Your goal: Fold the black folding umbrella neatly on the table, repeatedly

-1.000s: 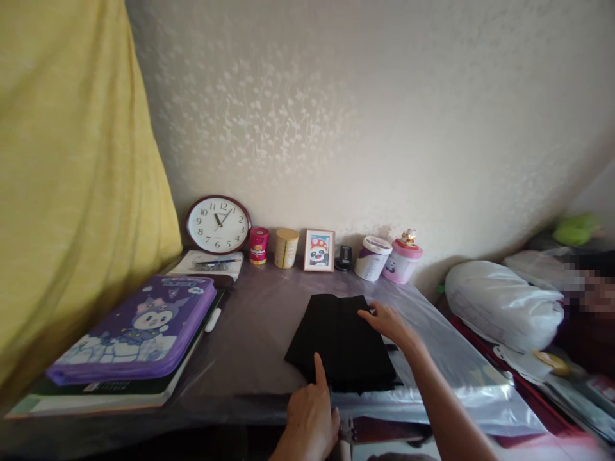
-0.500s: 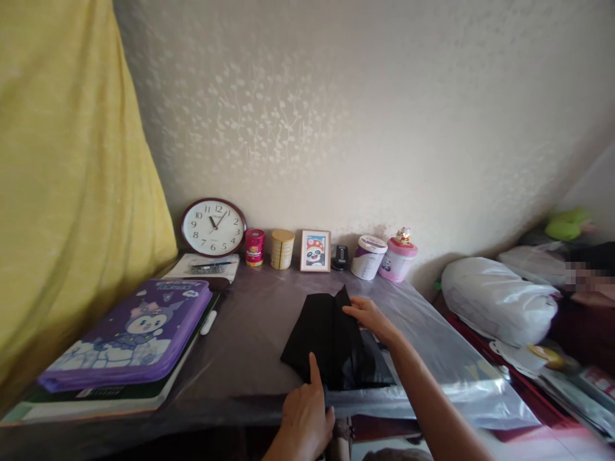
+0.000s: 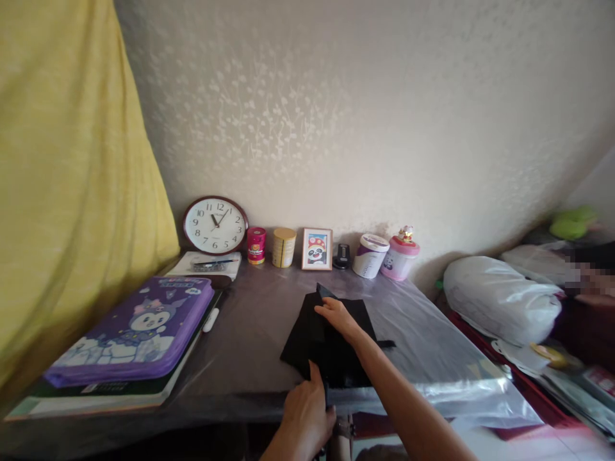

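A black umbrella (image 3: 343, 358), its cloth loosely gathered in flat folds, lies at the table's front edge. A short dark strap sticks out from its right side. My left hand (image 3: 307, 406) is at the near end, fingers curled round a dark part that is mostly hidden, with the index finger stretched along the cloth. Higher up, my right hand (image 3: 339, 315) pinches a raised fold of the cloth between thumb and fingers. My right forearm crosses over part of the cloth.
Left on the plastic-covered table (image 3: 259, 326) are a purple zip case (image 3: 139, 333) on books and a white marker (image 3: 210, 320). Along the wall stand a clock (image 3: 215, 224), canisters (image 3: 284, 248), a panda picture frame (image 3: 317, 250) and tubs (image 3: 371, 256). White bags (image 3: 500, 298) lie right.
My right hand has moved left, carrying a fold of black cloth over toward the left. The strap on the right side now shows. My left hand has stayed in place.
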`<state>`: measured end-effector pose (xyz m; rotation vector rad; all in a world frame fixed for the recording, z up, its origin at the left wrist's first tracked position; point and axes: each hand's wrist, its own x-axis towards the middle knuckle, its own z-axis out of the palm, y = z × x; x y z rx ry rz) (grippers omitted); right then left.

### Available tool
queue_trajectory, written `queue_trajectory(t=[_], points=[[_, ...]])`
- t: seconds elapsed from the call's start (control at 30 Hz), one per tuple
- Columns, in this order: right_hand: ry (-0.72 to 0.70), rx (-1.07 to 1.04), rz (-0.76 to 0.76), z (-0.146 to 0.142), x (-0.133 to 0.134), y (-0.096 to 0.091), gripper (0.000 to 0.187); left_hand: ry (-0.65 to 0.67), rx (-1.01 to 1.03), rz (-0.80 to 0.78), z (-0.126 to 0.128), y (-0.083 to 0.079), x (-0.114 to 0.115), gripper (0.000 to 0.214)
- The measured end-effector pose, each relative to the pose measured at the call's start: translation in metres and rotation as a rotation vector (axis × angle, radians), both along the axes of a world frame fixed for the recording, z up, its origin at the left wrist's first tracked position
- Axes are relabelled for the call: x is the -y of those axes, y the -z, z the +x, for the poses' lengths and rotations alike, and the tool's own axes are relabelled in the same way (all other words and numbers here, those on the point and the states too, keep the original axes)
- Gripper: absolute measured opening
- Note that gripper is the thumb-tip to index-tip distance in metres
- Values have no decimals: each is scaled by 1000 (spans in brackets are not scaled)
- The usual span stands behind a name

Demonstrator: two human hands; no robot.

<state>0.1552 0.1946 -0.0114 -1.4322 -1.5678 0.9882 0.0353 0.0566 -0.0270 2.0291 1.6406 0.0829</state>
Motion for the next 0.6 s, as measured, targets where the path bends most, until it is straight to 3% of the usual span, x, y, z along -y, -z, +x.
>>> queue_trajectory(t=[0.23, 0.3, 0.47, 0.6], points=[[-1, 244, 75, 3, -3, 9, 16, 2, -26, 56, -1, -3, 3, 74], [-24, 218, 63, 3, -3, 9, 14, 15, -37, 81, -3, -5, 5, 72], [-162, -69, -77, 0, -4, 16, 24, -23, -49, 226, -7, -10, 5, 54], [-243, -19, -44, 1, -2, 20, 23, 16, 18, 386, -5, -8, 2, 40]])
